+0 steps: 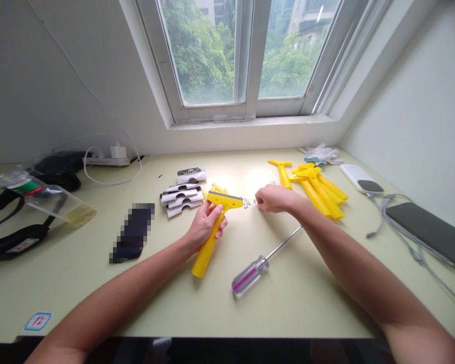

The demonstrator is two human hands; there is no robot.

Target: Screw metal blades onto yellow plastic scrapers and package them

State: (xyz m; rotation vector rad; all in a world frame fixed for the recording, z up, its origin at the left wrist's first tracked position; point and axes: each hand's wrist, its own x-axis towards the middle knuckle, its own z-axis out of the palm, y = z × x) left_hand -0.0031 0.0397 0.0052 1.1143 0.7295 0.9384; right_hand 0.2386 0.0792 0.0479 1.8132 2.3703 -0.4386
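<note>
My left hand (208,222) is wrapped round a yellow scraper (205,255), its head tilted up with a dark strip along the top edge. Just right of that head lies a small pile of tiny metal nuts (246,203). Beside the pile my right hand (268,198) is closed with its fingers down at the table; whatever they pinch is hidden. A bit of clear plastic shows behind this hand. More small yellow pieces (220,189) lie behind the held scraper. Nearer me rests a screwdriver (252,275) with a clear and purple handle.
Several yellow scrapers (318,189) lie at the back right by white gloves (320,153). Black-and-white blade packs (182,197) are stacked left of centre, near a dark phone (132,233). A plastic bottle (56,199) lies far left. Cables and a black power bank (428,232) occupy the right.
</note>
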